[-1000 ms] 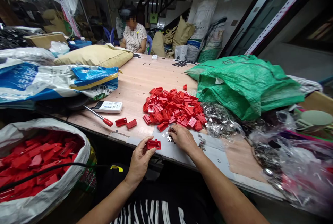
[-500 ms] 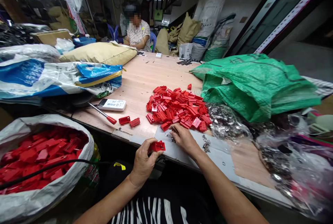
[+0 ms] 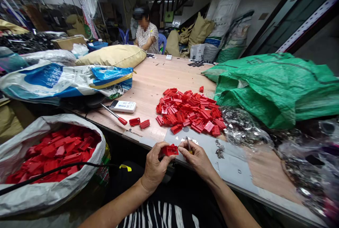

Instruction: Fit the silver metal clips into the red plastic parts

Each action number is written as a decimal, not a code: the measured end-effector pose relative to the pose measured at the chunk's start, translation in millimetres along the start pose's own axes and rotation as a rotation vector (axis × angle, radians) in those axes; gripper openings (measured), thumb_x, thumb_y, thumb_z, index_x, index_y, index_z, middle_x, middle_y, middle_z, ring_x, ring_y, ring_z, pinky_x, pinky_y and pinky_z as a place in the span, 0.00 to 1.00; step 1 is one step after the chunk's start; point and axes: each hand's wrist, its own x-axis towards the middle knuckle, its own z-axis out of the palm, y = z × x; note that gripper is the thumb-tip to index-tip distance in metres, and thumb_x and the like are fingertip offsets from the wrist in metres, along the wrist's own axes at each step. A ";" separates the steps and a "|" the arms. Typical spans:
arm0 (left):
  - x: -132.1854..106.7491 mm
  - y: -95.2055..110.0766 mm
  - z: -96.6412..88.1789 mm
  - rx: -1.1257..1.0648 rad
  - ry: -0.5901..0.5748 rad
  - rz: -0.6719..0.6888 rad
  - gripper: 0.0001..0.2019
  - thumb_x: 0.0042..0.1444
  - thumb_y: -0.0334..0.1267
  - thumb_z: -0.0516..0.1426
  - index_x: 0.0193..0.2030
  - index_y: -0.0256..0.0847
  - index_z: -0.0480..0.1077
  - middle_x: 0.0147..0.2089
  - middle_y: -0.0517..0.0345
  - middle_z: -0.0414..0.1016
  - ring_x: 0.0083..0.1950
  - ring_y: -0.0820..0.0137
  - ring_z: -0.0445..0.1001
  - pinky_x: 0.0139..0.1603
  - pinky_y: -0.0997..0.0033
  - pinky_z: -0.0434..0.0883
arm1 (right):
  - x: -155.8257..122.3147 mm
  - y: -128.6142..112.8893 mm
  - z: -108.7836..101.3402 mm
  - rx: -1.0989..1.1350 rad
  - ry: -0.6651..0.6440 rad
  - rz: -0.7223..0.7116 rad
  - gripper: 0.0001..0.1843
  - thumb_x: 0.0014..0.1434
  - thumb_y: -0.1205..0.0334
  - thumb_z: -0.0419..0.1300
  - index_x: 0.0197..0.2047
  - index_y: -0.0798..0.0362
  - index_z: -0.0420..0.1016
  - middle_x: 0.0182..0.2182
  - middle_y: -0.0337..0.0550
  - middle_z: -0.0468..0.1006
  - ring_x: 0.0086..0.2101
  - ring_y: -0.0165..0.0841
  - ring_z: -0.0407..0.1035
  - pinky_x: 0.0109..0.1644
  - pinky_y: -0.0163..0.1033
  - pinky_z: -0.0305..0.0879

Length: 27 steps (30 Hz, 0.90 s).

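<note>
My left hand (image 3: pixel 155 166) grips a small red plastic part (image 3: pixel 170 150) at the table's near edge. My right hand (image 3: pixel 196 156) is closed beside it, its fingertips touching the part's right end and pinching a thin metal piece (image 3: pixel 189 145). Just beyond lies a small scatter of metal clips (image 3: pixel 188 139) on a grey sheet (image 3: pixel 233 166). A heap of the same red parts (image 3: pixel 190 113) sits farther back on the wooden table (image 3: pixel 159 79). Two loose red parts (image 3: pixel 139 122) lie to the left.
A white sack of red parts (image 3: pixel 50 157) stands at my lower left, with a black cable across it. A screwdriver (image 3: pixel 116 115), a white remote (image 3: pixel 123 106), blue-white bags (image 3: pixel 66 81), a green sack (image 3: pixel 275 86) and bags of metal clips (image 3: pixel 241 125) crowd the table. Another person (image 3: pixel 145 31) sits at the far end.
My right hand left the clip scatter and came back to the red part in my left hand. The camera view shifted, so everything sits further right.
</note>
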 end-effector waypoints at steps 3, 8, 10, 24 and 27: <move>0.3 1.3 -1.3 0.026 0.008 0.020 0.13 0.55 0.37 0.60 0.47 0.42 0.68 0.44 0.53 0.76 0.45 0.65 0.76 0.48 0.66 0.73 | -3.7 -2.1 -2.2 -0.120 0.025 -0.035 0.15 0.56 0.49 0.59 0.31 0.53 0.69 0.24 0.35 0.66 0.23 0.27 0.56 0.26 0.33 0.55; 1.5 8.2 -2.6 0.142 0.017 0.160 0.13 0.55 0.34 0.60 0.47 0.43 0.70 0.43 0.54 0.76 0.45 0.66 0.75 0.49 0.66 0.72 | -7.2 -7.1 -2.2 -0.219 0.048 -0.051 0.12 0.57 0.53 0.57 0.29 0.53 0.68 0.25 0.36 0.68 0.26 0.28 0.59 0.30 0.33 0.57; 1.5 10.6 -2.8 0.162 0.003 0.210 0.14 0.55 0.32 0.60 0.49 0.44 0.70 0.44 0.55 0.76 0.46 0.66 0.75 0.50 0.66 0.72 | -8.0 -9.0 -1.1 -0.235 0.042 -0.029 0.11 0.56 0.54 0.57 0.28 0.53 0.68 0.23 0.35 0.67 0.26 0.28 0.59 0.30 0.33 0.57; -0.2 14.7 -1.7 0.156 -0.132 0.245 0.16 0.58 0.30 0.56 0.53 0.46 0.69 0.47 0.53 0.76 0.49 0.65 0.75 0.53 0.63 0.73 | -8.9 -3.2 2.2 -0.135 0.032 0.078 0.12 0.50 0.55 0.59 0.23 0.52 0.63 0.19 0.32 0.62 0.22 0.26 0.55 0.27 0.33 0.53; -0.2 15.2 -0.9 0.121 -0.128 0.228 0.16 0.57 0.31 0.57 0.52 0.46 0.71 0.46 0.53 0.76 0.49 0.65 0.75 0.53 0.62 0.72 | -8.9 -2.9 2.7 -0.061 -0.015 0.096 0.16 0.50 0.52 0.60 0.23 0.52 0.60 0.18 0.30 0.59 0.21 0.25 0.52 0.25 0.32 0.49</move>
